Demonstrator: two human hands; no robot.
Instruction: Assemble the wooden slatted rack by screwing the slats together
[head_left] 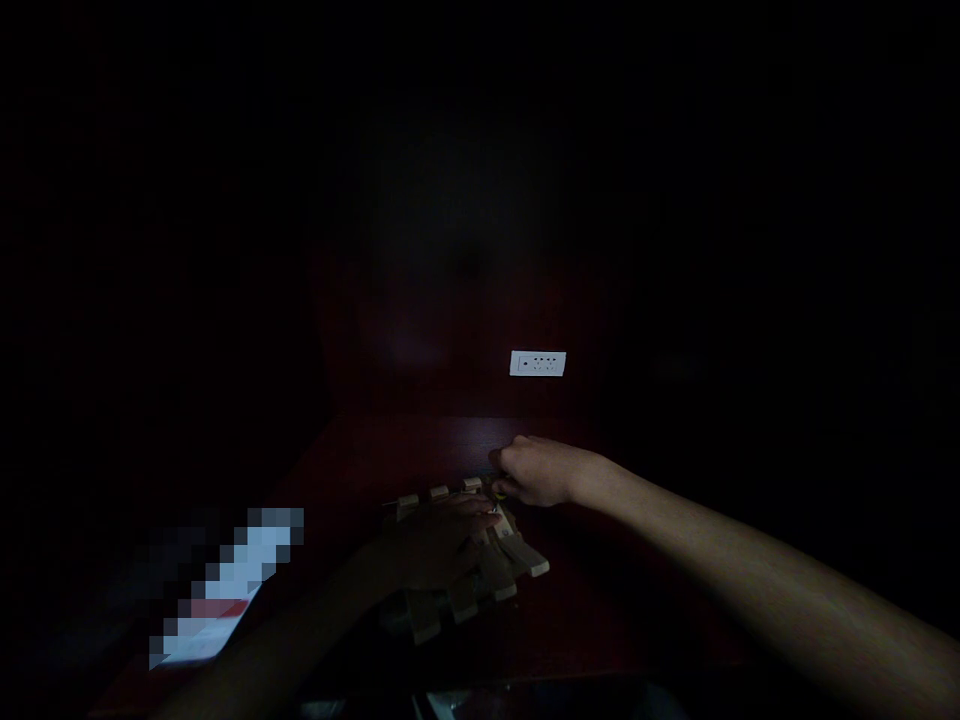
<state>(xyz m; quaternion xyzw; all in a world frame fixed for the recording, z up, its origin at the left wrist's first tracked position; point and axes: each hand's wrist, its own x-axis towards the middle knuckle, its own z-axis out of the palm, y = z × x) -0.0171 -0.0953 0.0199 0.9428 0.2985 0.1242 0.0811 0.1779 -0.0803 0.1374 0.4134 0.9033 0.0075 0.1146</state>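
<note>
On the dark red table lies a wooden piece [499,575] made of several pale slats, with blocky ends along its far side. My left hand [439,540] rests across its top, fingers stretched towards the right and covering its middle. My right hand [540,470] is at its far right corner, fingers curled inward. A small yellow spot [500,496] shows just under the right fingers; what they hold, if anything, is too dark and small to make out.
A bright, pixelated flat object [225,595] lies at the table's left. A white socket panel [538,363] is on the dark wall behind the red table [570,620]. Pale shapes below the near edge are unclear.
</note>
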